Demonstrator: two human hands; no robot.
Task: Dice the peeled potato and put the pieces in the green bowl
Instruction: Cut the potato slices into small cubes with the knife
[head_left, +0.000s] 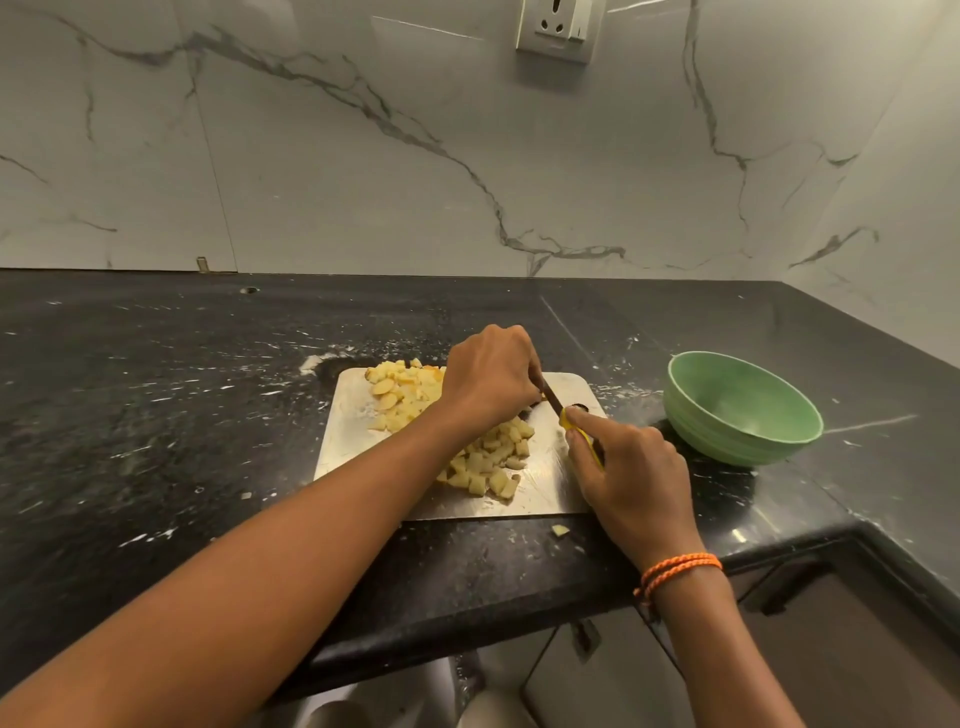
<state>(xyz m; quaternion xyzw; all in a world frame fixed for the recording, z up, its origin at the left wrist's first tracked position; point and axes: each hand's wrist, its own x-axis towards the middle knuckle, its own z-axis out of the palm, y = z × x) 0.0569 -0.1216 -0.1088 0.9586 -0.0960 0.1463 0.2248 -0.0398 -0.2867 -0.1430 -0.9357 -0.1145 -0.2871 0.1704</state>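
My left hand (491, 376) is curled, knuckles up, over the far middle of the steel cutting board (345, 436), fingers bent down at the knife's dark blade (553, 397); whatever they pinch under there, I cannot tell. Left of that hand a heap of diced potato (397, 395) sits at the board's far edge, and a second heap of potato pieces (493, 465) lies near the middle, between my forearms. My right hand (631, 480) grips the knife's yellow handle (581, 434), forefinger stretched toward the blade. One stray bit (560, 530) lies on the black counter (156, 415) just off the board's near edge. Well right of the board, the green bowl (743, 408) stands empty
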